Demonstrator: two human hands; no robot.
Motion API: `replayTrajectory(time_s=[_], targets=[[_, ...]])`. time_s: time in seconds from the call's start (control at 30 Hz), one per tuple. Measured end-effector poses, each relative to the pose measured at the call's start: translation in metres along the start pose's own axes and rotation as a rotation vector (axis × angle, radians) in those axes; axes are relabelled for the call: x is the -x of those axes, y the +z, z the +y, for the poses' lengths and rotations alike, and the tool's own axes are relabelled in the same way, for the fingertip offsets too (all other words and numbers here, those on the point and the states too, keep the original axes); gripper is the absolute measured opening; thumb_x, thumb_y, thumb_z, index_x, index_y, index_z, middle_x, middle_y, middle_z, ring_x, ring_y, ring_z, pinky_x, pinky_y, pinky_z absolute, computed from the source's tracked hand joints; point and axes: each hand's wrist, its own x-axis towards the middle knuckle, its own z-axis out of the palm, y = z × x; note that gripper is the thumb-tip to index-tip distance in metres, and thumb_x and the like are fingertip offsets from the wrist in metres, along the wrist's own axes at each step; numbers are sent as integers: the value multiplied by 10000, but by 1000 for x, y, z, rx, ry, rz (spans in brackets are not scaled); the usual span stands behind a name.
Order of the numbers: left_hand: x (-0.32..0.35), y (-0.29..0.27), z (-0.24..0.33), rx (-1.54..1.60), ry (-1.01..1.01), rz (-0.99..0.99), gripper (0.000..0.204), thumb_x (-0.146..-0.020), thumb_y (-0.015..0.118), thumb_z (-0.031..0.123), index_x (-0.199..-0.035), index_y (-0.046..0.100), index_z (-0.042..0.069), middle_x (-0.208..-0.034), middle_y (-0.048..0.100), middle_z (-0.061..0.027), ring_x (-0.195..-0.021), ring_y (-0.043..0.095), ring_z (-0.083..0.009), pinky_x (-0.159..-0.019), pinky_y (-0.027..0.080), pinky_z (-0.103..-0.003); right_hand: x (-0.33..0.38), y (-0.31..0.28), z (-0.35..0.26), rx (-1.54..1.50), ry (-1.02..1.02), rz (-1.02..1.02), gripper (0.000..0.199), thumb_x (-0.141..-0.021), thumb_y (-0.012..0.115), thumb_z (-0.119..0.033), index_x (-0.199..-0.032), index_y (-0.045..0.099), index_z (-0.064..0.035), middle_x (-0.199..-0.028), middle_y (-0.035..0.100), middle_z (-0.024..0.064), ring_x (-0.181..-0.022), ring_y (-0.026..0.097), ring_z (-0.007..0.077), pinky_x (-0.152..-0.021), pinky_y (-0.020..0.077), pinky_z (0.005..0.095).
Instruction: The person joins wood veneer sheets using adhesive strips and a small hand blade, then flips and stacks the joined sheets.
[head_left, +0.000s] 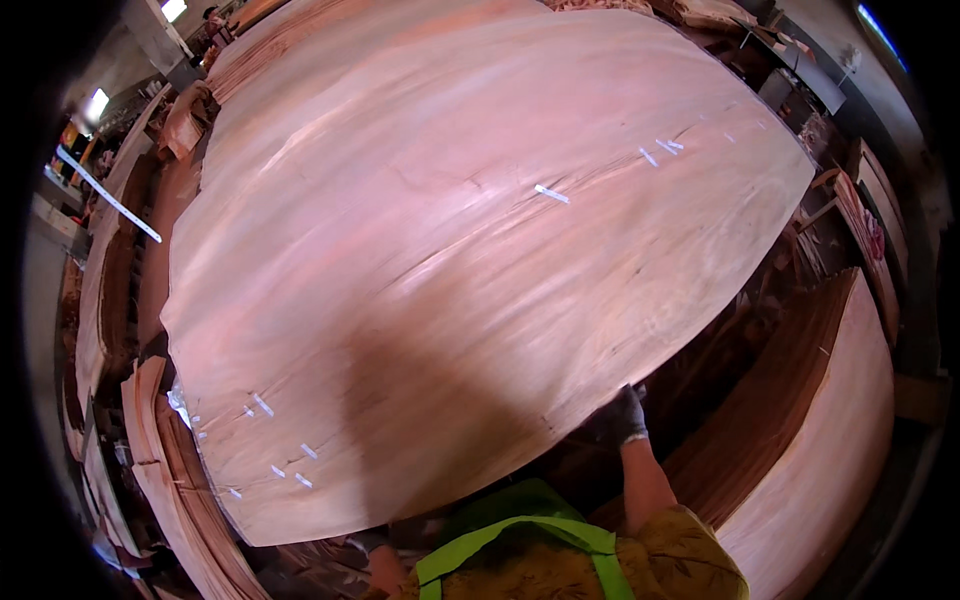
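A wide, pale pinkish wood veneer sheet spreads out in front of me. Short strips of white tape mark it along a crack and near its lower left corner. At its near right edge, my right hand, in a grey and dark work glove, is closed on the rim, its fingers partly in shadow. My left hand, also gloved, is at the near edge left of my body. Its fingers are hidden by the sheet and the shadow.
On the right stands a stack of reddish veneer sheets. Further veneer stacks line the left side. A long white strip juts in at the far left. Scraps and a metal panel lie at the back right.
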Motion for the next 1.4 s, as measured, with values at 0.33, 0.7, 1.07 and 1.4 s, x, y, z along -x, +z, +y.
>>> replayTrajectory(time_s=[0.33, 0.7, 1.07, 1.4], targets=[[2, -15, 19, 60, 129, -2, 357, -900, 435, 308, -1158, 579, 109, -1104, 612, -98, -985, 575, -272, -858, 445, -366, 98, 36, -48, 529, -590, 171, 141, -824, 608, -93, -929, 536, -154, -645, 484, -58, -472, 392, 37, -391, 299, 188], [96, 103, -23, -1623, 1467, -52, 569, -807, 573, 290, -1284, 411, 26, -1277, 443, -205, -1135, 464, -352, -899, 398, -433, 93, 262, -100, 560, -905, -157, 220, -842, 621, -195, -706, 471, -108, -579, 450, -26, -437, 391, 57, -400, 315, 241], [20, 328, -51, -1660, 1565, -620, 441, -794, 569, 172, -1211, 488, 55, -1183, 519, -173, -1078, 485, -345, -867, 368, -482, -42, 306, -108, 856, -603, -69, 253, -809, 646, -273, -754, 578, -36, -548, 497, 21, -402, 422, 110, -368, 346, 265], [-59, 457, -119, -1616, 1230, -752, 310, -811, 566, 149, -1118, 556, 109, -1016, 603, -113, -880, 568, -311, -758, 438, -405, -36, 287, -143, 1341, -384, -128, 182, -813, 622, -203, -826, 541, -41, -652, 553, 26, -456, 451, 96, -380, 370, 248]])
